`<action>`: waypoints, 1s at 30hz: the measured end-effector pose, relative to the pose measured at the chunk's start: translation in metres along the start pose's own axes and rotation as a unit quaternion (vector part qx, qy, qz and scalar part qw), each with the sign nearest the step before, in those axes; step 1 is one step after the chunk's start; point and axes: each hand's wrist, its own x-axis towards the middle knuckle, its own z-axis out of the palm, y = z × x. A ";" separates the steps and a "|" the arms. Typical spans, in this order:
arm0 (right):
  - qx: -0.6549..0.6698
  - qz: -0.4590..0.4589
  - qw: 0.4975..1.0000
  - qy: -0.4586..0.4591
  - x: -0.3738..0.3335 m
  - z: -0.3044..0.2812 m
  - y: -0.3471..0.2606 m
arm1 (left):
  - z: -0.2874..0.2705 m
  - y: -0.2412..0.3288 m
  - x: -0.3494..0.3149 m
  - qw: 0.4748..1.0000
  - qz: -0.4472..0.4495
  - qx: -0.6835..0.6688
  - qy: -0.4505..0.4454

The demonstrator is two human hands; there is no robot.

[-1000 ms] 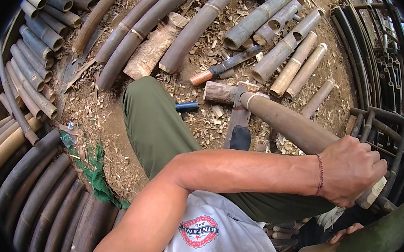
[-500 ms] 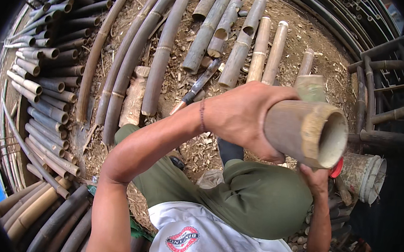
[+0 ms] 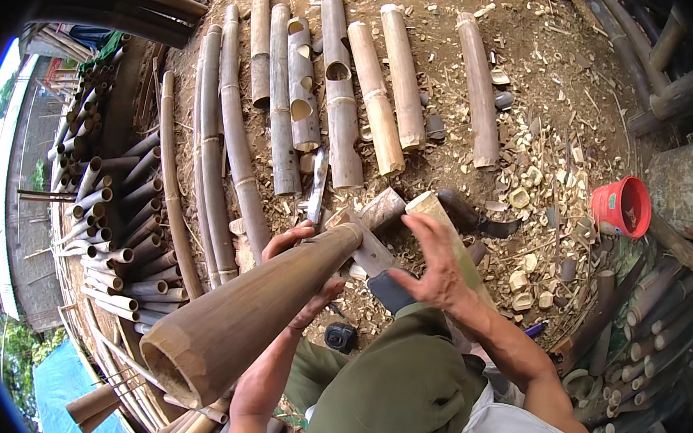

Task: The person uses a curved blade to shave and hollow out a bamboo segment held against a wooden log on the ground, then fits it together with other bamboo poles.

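Note:
A thick brown bamboo tube (image 3: 251,319) slants across the left of my lap, its wide hollow end toward me at lower left. My left hand (image 3: 318,303) wraps round it from below; the tube hides most of the palm. My right hand (image 3: 438,272) is open, thumb and fingers spread, just beyond the tube's far end and apart from it. Beside that hand lies a pale-greenish bamboo piece (image 3: 463,251). A blade (image 3: 317,183) lies on the ground past the tube. Another dark, curved blade (image 3: 498,227) rests to the right.
Several cut bamboo lengths (image 3: 340,125) lie side by side on the dirt ahead, some with notched holes. Wood chips (image 3: 521,199) litter the ground. A red bucket (image 3: 621,206) and a dirty white bucket (image 3: 687,184) are at right. Stacked bamboo (image 3: 103,265) lines the left.
The tube has swung from the right to the left in my left hand, its wide end now near me. My right hand has come away from it and opened. The view has turned.

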 end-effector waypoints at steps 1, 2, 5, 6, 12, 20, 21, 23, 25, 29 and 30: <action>0.113 -0.059 0.992 -0.015 0.030 -0.003 -0.030 | -0.002 -0.009 -0.001 0.998 -0.002 0.060 -0.020; 0.161 -0.150 0.975 -0.030 0.052 0.003 -0.050 | -0.004 -0.019 -0.005 0.995 -0.004 0.092 -0.033; 0.305 -0.288 0.903 -0.096 0.106 0.029 -0.111 | -0.007 -0.024 -0.002 0.997 0.006 0.072 -0.041; 0.331 -0.283 0.891 -0.129 0.116 0.034 -0.119 | -0.006 -0.023 -0.001 0.998 0.008 0.053 -0.038; 0.368 -0.334 0.865 -0.073 0.089 0.043 -0.129 | -0.004 -0.022 0.009 0.998 0.024 -0.052 0.004; 0.240 -0.158 0.952 -0.100 0.178 0.026 -0.076 | -0.044 0.061 0.063 0.989 -0.073 -0.086 0.099; 0.202 -0.114 0.967 -0.107 0.179 0.019 -0.043 | -0.059 0.072 0.067 0.980 -0.117 -0.051 0.151; -0.085 0.063 0.987 -0.119 0.152 -0.006 0.035 | -0.072 0.066 0.077 0.952 -0.203 0.035 0.227; -0.256 0.256 0.902 -0.236 0.113 -0.031 0.113 | -0.110 0.004 0.069 0.937 -0.264 0.120 0.193; -0.170 0.247 0.889 -0.345 0.059 -0.036 0.175 | -0.132 -0.100 0.032 0.880 -0.369 0.265 0.140; -0.148 0.232 0.899 -0.341 0.053 -0.034 0.179 | -0.132 -0.120 0.025 0.842 -0.379 0.365 0.119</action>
